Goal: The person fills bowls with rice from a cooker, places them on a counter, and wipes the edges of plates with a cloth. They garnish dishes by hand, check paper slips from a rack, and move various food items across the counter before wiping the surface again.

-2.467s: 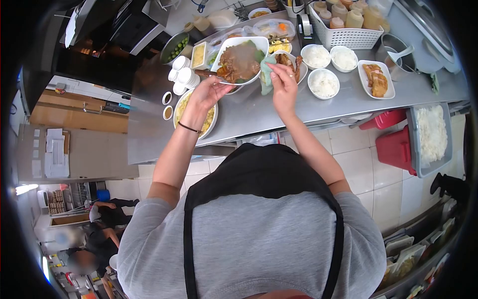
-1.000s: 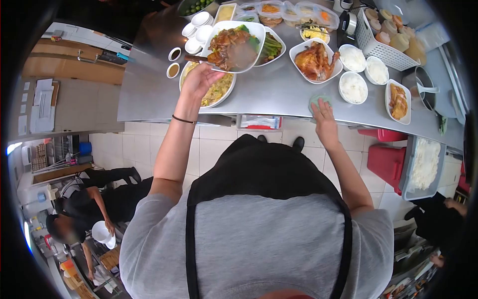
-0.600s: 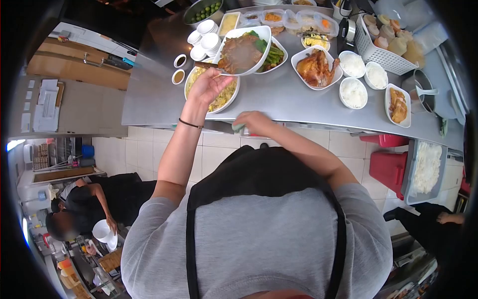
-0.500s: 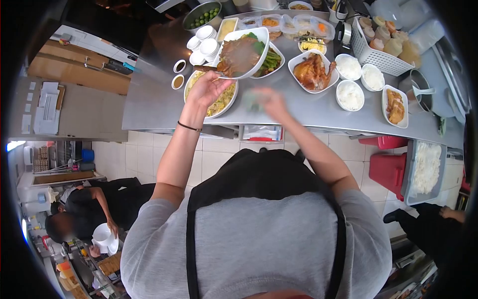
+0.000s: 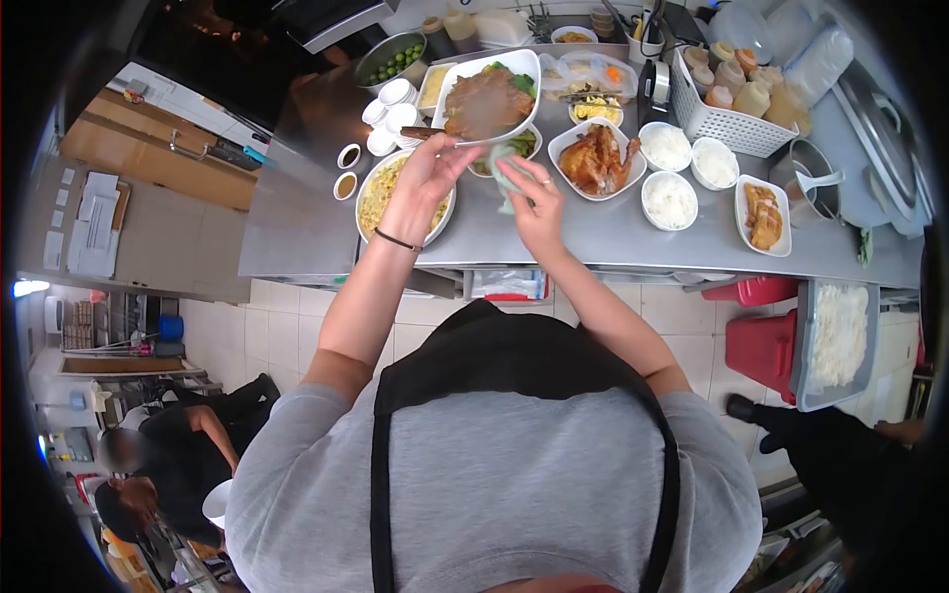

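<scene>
My left hand supports a white serving dish from beneath its near edge, lifted above the counter. Browned meat and leafy greens fill the dish, with a brown handle showing at its left side. In my right hand is a pale green cloth, pinched between the fingers right at the dish's near rim. Below the left forearm, partly covered, sits a bowl of yellow fried rice. Another dish of green vegetables is mostly hidden behind the raised one.
Roast chicken, rice bowls and a dish of sliced meat stand to the right on the steel counter. A white basket of bottles is behind them. One co-worker is at lower left, another at lower right.
My right hand has moved up and left with the cloth, from over the counter to the dish's near rim. The left hand still holds the dish. The view has shifted slightly.
</scene>
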A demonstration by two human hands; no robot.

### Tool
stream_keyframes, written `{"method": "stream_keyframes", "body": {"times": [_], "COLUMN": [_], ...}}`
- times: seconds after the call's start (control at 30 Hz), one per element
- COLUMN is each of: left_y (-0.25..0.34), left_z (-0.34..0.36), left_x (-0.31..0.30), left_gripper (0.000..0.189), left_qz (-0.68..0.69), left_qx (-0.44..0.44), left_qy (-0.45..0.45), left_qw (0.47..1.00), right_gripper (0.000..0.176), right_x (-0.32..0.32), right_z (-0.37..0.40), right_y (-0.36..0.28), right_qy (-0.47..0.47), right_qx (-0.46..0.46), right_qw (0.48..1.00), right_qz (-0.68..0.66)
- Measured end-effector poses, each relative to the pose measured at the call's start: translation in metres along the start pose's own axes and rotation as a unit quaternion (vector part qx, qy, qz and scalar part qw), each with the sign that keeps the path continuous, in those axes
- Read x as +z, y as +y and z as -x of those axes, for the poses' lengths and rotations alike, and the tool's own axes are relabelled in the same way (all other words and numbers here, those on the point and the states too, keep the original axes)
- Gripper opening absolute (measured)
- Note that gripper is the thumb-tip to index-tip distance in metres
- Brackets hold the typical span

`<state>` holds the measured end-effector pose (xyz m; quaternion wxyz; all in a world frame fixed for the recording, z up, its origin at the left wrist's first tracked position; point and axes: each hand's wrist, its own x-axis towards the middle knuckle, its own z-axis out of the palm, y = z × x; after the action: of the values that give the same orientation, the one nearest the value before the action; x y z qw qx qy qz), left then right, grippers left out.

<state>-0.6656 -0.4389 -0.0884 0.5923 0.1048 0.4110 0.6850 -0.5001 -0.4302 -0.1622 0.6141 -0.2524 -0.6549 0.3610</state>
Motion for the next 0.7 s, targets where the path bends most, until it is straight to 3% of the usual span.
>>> {"method": "stream_keyframes", "body": {"times": [0.07,0.1,0.13,0.17,0.23,0.4,0.57,0.7], "left_y": [0.0,-0.002,-0.007,-0.011,-0.021,-0.034,-0.031,-0.02], "left_z": [-0.004,-0.003,-0.001,0.0,-0.002,-0.011,-0.015,-0.023], "left_x": [0.0,0.003,0.008,0.011,0.013,0.007,0.005,-0.001], "left_gripper": [0.005,0.005,0.005,0.005,0.006,0.011,0.014,0.016], "left_qz": [0.002,0.003,0.001,-0.001,-0.015,-0.027,-0.057,-0.035], "left_qx": [0.004,0.005,0.009,0.013,0.027,0.035,0.09,0.065], "left_qy": [-0.01,-0.011,-0.009,-0.007,0.024,0.059,0.032,0.048], "left_qw": [1.0,1.0,1.0,1.0,0.999,0.997,0.994,0.996], "right_gripper": [0.035,0.035,0.035,0.035,0.027,0.023,0.024,0.027], "right_x": [0.001,0.002,0.003,0.004,0.006,0.011,0.007,-0.011], "right_z": [0.001,-0.006,-0.013,-0.017,-0.031,-0.035,-0.031,-0.043], "right_y": [0.013,0.016,0.018,0.02,0.01,0.01,0.008,-0.023], "right_qy": [-0.041,0.029,0.096,0.094,0.069,0.078,0.046,0.036], "right_qx": [-0.035,0.154,0.331,0.332,0.367,0.396,0.432,0.433], "right_qw": [0.999,0.969,0.862,0.862,0.781,0.759,0.714,0.698], "right_qz": [0.009,-0.189,-0.371,-0.371,-0.5,-0.511,-0.549,-0.569]}}
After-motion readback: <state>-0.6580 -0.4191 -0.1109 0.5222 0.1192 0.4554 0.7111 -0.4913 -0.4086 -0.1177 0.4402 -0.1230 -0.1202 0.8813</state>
